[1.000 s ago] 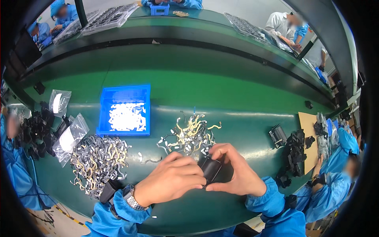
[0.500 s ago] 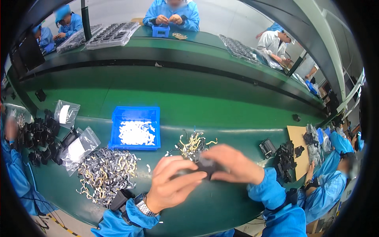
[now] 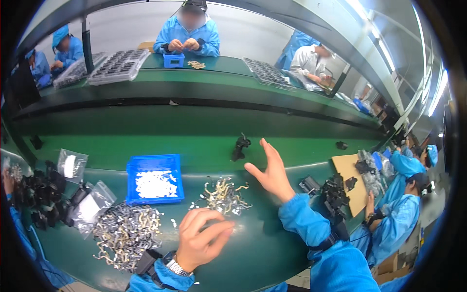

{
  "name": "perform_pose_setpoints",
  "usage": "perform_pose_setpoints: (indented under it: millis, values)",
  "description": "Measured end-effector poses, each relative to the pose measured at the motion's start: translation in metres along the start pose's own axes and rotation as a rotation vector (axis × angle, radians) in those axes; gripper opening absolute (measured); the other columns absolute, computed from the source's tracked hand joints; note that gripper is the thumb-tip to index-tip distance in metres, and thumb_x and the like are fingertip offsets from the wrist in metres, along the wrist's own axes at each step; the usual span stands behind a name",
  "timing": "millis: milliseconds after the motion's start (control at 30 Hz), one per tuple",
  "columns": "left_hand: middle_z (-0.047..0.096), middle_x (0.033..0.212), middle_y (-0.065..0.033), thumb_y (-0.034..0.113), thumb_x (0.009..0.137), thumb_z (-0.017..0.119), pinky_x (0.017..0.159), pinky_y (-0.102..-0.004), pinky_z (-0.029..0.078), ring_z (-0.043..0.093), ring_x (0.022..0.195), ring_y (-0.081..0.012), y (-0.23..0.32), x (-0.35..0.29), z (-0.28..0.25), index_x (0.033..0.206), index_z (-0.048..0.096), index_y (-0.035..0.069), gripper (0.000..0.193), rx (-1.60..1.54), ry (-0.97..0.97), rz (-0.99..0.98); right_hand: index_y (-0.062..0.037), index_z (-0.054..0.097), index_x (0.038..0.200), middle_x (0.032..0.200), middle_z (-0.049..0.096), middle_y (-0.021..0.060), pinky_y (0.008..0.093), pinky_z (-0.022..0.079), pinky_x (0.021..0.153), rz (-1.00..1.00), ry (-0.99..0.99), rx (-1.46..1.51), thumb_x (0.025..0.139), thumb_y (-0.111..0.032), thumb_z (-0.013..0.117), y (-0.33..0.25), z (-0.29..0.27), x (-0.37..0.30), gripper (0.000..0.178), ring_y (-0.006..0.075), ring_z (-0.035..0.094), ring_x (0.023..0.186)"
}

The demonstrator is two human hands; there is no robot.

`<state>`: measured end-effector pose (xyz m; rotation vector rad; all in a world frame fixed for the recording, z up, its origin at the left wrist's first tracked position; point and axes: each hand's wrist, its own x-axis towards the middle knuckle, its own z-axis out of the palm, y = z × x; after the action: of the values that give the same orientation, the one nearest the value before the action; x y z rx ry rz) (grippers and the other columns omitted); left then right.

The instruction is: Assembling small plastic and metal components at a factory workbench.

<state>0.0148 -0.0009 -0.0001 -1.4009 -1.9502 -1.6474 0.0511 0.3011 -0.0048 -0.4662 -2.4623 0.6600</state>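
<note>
A black molded plastic part stands on the green surface beyond the cable piles. Just to its right is my right hand, thumb and fingers spread, with nothing in it. My left hand hovers over the near side of the table, fingers loosely curled and apart, and no thing shows in it. In front of the hands lies a small heap of yellow and grey short cables with connectors. A larger heap of the same cables spreads to the left of my left hand.
A blue bin holds small white pieces. Black parts and clear plastic bags lie at left; more black parts and cardboard at right. Across the bench sits a co-worker; others work at both sides.
My hands have moved apart. The dark part between them is gone from there; a black part now stands on the green surface ahead, beside my opened right hand. The view has shifted.
</note>
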Motion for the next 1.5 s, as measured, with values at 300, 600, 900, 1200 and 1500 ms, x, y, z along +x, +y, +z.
perform_pose_setpoints:
  millis: [300, 600, 900, 1200, 1500]
  values:
    - [0.069, 0.096, -0.0030, 0.009, 0.081, 0.083, 0.078, -0.0392, 0.054, 0.065, 0.089, -0.0259, -0.002, 0.005, 0.008, 0.096, 0.084, 0.013, 0.015, -0.063, -0.038, 0.043, -0.0093, 0.050, 0.157, 0.142, 0.065, 0.0238, 0.0515, 0.052, 0.108, 0.128, -0.233, -0.560, 0.080, -0.030, 0.088, 0.043, -0.157, -0.061, 0.088, 0.0462, 0.063, 0.126]
    - [0.070, 0.090, -0.0046, 0.007, 0.081, 0.081, 0.078, -0.0395, 0.054, 0.064, 0.087, -0.0266, -0.002, 0.002, 0.003, 0.094, 0.083, 0.010, 0.014, 0.005, -0.063, 0.024, -0.0078, 0.072, 0.117, 0.095, 0.079, 0.0087, 0.0367, 0.060, 0.089, 0.087, -0.426, 0.005, 0.080, -0.004, 0.086, -0.043, -0.130, -0.065, 0.039, 0.0241, 0.078, 0.091]
    - [0.070, 0.089, -0.0081, 0.004, 0.075, 0.084, 0.075, -0.0394, 0.055, 0.064, 0.084, -0.0290, 0.003, 0.007, -0.001, 0.096, 0.083, 0.007, 0.021, 0.063, 0.087, 0.012, -0.0177, 0.077, 0.115, 0.093, 0.071, -0.0078, 0.0306, 0.051, 0.084, -0.613, -0.487, 0.278, 0.082, -0.006, 0.077, -0.073, -0.049, -0.104, 0.035, 0.0146, 0.066, 0.092]
    - [0.069, 0.086, -0.0085, 0.019, 0.090, 0.075, 0.076, -0.0401, 0.050, 0.062, 0.081, -0.0290, 0.001, 0.009, -0.003, 0.092, 0.081, 0.004, 0.016, 0.116, 0.054, -0.024, -0.0147, 0.076, 0.106, 0.099, 0.067, -0.0016, 0.0335, 0.050, 0.084, -0.649, -0.609, 0.469, 0.091, -0.024, 0.085, -0.061, -0.037, -0.105, 0.021, 0.0183, 0.064, 0.099]
    - [0.070, 0.087, -0.0069, 0.014, 0.082, 0.082, 0.072, -0.0383, 0.052, 0.062, 0.079, -0.0270, 0.000, 0.008, -0.006, 0.097, 0.084, 0.006, 0.018, 0.105, 0.010, -0.025, -0.0130, 0.076, 0.112, 0.100, 0.066, -0.0027, 0.0369, 0.050, 0.090, -0.655, -0.596, 0.485, 0.087, -0.019, 0.085, -0.060, -0.040, -0.111, 0.027, 0.0214, 0.062, 0.108]
